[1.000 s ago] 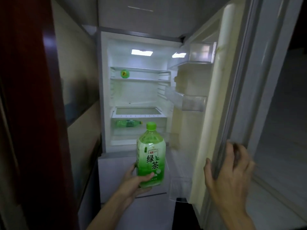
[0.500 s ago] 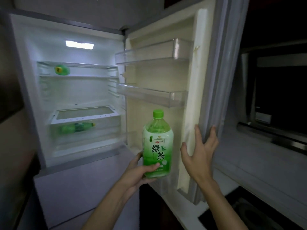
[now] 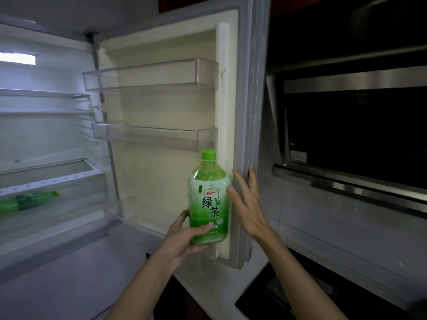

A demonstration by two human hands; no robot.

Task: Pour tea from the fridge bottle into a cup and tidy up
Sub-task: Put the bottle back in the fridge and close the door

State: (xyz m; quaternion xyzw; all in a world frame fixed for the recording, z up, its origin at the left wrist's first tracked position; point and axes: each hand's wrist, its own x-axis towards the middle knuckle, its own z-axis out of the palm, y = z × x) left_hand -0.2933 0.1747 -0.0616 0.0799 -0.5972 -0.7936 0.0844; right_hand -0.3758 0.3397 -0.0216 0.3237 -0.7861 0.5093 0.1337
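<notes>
A green tea bottle [image 3: 209, 199] with a green cap and a white-green label stands upright in my left hand [image 3: 184, 236], which grips its lower part. It hangs in front of the open fridge door [image 3: 245, 135]. My right hand [image 3: 248, 204] is spread flat with fingers apart, its fingertips against the door's edge seal just right of the bottle. No cup is in view.
The fridge interior [image 3: 46, 135] is lit at the left, with another green bottle [image 3: 27, 200] lying in a lower drawer. Two clear door shelves [image 3: 150, 77] hold nothing. A dark range hood [image 3: 355, 135] and a black stovetop [image 3: 300, 296] are at the right.
The view has swung right and closer to the door. My left hand has kept the bottle and carried it toward the door edge. My right hand stays on the door's edge.
</notes>
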